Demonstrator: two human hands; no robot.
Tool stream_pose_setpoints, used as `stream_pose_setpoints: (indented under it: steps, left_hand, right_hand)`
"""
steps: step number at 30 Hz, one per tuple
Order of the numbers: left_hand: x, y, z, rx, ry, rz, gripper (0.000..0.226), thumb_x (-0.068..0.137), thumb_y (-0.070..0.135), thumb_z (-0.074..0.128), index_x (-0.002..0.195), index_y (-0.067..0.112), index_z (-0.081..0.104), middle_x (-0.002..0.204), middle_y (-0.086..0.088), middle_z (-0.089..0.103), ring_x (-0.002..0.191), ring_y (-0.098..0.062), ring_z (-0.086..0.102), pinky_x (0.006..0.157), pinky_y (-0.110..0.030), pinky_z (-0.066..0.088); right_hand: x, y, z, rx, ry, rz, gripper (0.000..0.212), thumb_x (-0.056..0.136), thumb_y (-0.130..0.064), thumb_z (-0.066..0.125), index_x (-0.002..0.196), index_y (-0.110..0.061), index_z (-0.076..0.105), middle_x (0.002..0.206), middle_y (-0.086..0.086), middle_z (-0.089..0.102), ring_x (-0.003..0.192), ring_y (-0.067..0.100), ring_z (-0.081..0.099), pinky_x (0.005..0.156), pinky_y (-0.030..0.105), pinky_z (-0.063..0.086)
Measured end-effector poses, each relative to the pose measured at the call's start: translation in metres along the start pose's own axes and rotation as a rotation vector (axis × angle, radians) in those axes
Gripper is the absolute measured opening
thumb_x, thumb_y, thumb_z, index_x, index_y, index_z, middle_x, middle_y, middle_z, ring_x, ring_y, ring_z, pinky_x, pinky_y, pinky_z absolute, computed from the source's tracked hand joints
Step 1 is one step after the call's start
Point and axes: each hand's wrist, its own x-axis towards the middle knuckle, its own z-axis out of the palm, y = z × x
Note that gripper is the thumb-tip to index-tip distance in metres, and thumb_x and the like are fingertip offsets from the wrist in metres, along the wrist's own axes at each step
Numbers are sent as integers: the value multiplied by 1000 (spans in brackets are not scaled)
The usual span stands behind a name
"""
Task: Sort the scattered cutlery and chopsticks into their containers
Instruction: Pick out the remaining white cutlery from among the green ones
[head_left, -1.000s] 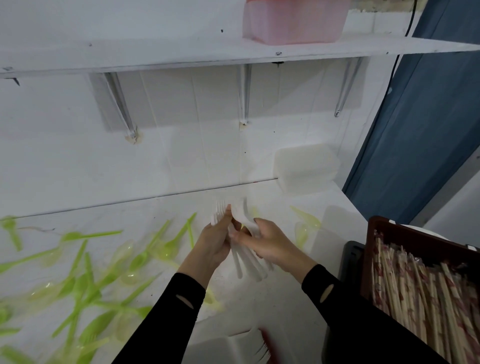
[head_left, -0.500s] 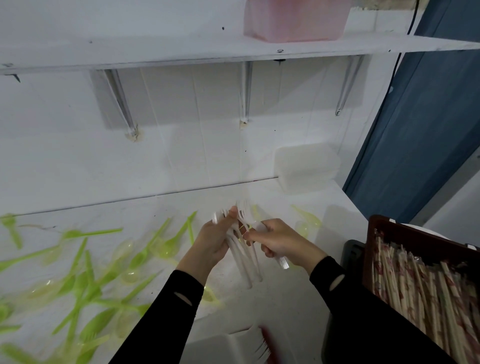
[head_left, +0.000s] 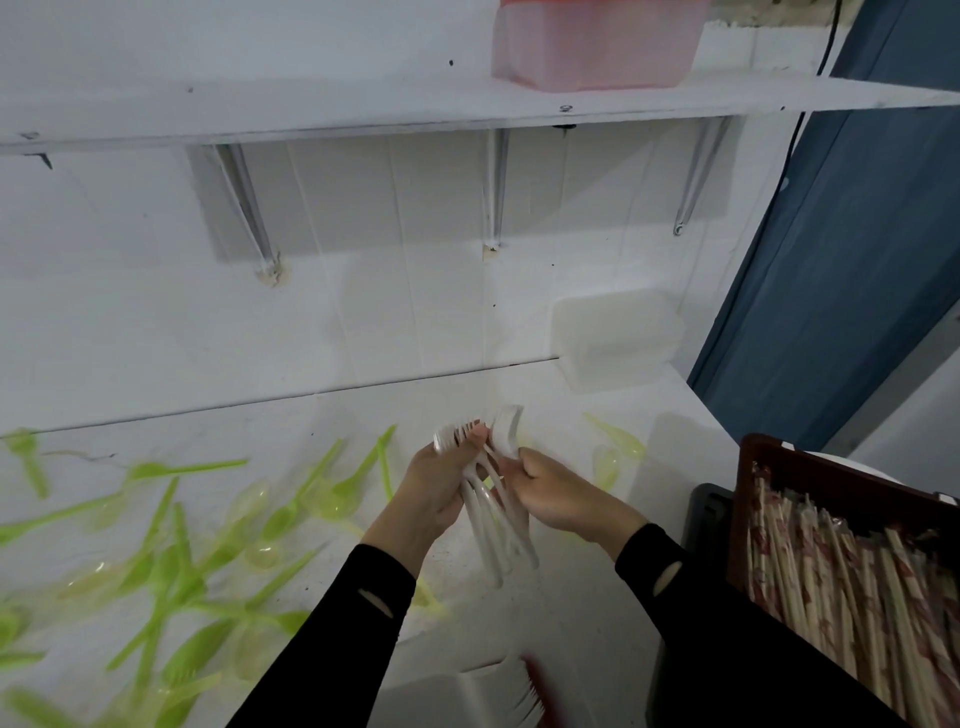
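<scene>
- Grips a bundle of white plastic forks (head_left: 488, 525) in the left hand (head_left: 441, 488), fingers curled round the necks, tines poking up past the fingertips, handles fanning down and to the right.
- Pinches the same bundle with the right hand (head_left: 556, 493), thumb and curled fingers closed on a fork just below its head; hard to tell whether on one fork or several.
- Keeps both hands close together, fingertips nearly meeting across the bundle, black sleeves (head_left: 353, 623) reaching in from the bottom edge.
- Holds the bundle in the air above the white counter (head_left: 597, 597), clear of its surface, in front of the white wall.
- Leaves many green plastic spoons (head_left: 171, 566) scattered over the left part of the counter, crossing one another, plus a couple more just right of the hands.
- Shows a white container (head_left: 441, 696) at the bottom edge, below the hands, with more white forks lying in it beside something red and blurred.
- Shows a brown crate (head_left: 748, 509) at the right, packed with wrapped chopsticks (head_left: 857, 597).
- Shows a translucent lidded box (head_left: 618, 338) at the back of the counter against the wall, well apart from the hands.
- Shows a pink container (head_left: 592, 41) on the shelf (head_left: 311, 109) overhead, and a blue curtain (head_left: 857, 260) hanging to the right.
</scene>
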Motion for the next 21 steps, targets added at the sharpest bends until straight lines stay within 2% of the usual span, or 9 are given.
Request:
stream_pose_setpoints:
  steps: [3, 6, 9, 12, 15, 17, 19, 21]
  left_hand:
    - [0, 1, 1, -3, -15, 5, 18, 94, 10, 61, 103, -5, 65, 93, -16, 70, 80, -22, 71, 74, -29, 60]
    - [-2, 2, 3, 21, -51, 22, 31, 86, 16, 69, 109, -4, 65, 99, -17, 70, 86, -23, 70, 75, -29, 60]
    - [-4, 3, 6, 46, -84, 22, 39, 81, 21, 72, 112, -1, 66, 105, -17, 68, 91, -23, 68, 81, -32, 58]
    - [-4, 4, 4, 1, -46, 58, 24, 95, 20, 60, 108, 1, 67, 98, -14, 71, 87, -22, 70, 82, -38, 58]
    - [0, 6, 0, -114, 29, 60, 20, 100, 23, 54, 96, 8, 66, 98, -9, 71, 93, -23, 69, 87, -48, 54]
    - [1, 5, 1, -108, 29, 66, 21, 101, 22, 52, 98, 6, 65, 98, -10, 71, 95, -24, 67, 84, -41, 56]
    - [-2, 5, 4, -72, 29, 68, 23, 100, 20, 53, 100, 1, 65, 90, -10, 73, 82, -19, 70, 74, -31, 59]
    - [-5, 5, 7, -45, 2, 69, 23, 100, 19, 53, 104, 0, 66, 88, -9, 73, 77, -17, 72, 68, -27, 59]
  right_hand:
    - [-1, 0, 0, 35, -37, 20, 36, 107, -39, 29, 116, -13, 52, 104, -4, 63, 91, 4, 58, 77, 18, 45]
    - [-1, 0, 0, 112, -107, 30, 40, 105, -38, 30, 116, -10, 56, 113, 8, 66, 102, 19, 64, 93, 35, 53]
    - [-6, -4, 1, 218, -179, -17, 45, 107, -35, 30, 113, -2, 61, 107, 17, 70, 96, 25, 70, 85, 31, 58]
    - [-5, -6, 2, 161, -67, -50, 38, 106, -40, 33, 101, -9, 55, 89, 5, 62, 81, 17, 61, 84, 34, 54]
    - [0, -4, 0, 90, 45, -32, 32, 104, -41, 38, 86, -16, 45, 80, -4, 51, 71, 9, 49, 68, 25, 43]
    - [1, 0, 2, 69, 28, -53, 31, 104, -42, 40, 85, -17, 46, 80, -2, 52, 71, 9, 49, 67, 24, 40]
    - [1, 2, 6, 33, 6, -77, 35, 103, -43, 40, 97, -12, 54, 92, 10, 63, 79, 17, 57, 74, 31, 45]
    - [2, 1, 8, 17, -2, -87, 40, 103, -43, 39, 105, -8, 58, 100, 14, 66, 84, 23, 60, 80, 38, 49]
